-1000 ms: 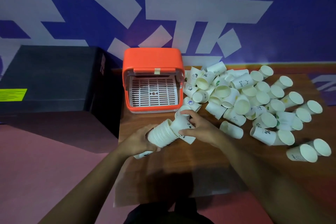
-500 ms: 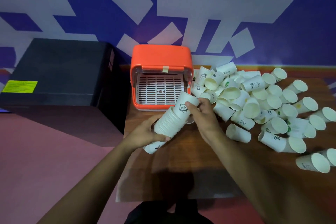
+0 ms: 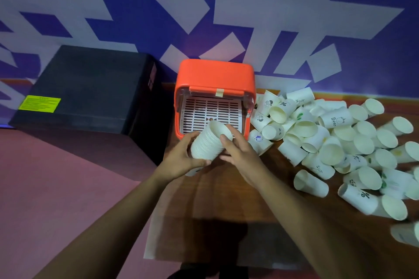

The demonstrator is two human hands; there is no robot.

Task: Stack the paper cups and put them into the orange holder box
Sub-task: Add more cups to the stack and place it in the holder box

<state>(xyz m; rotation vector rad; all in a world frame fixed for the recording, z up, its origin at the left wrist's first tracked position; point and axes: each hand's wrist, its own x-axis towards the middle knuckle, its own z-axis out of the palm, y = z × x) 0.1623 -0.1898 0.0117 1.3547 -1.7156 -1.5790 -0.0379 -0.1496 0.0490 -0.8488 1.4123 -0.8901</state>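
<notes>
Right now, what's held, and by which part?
The stack of paper cups: the left hand grips its side wall mid-length, the right hand pinches it near the open rim.

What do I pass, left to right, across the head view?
Black box → orange holder box → heap of loose paper cups. The stacked cups overlap the holder box, so they are left out.
</notes>
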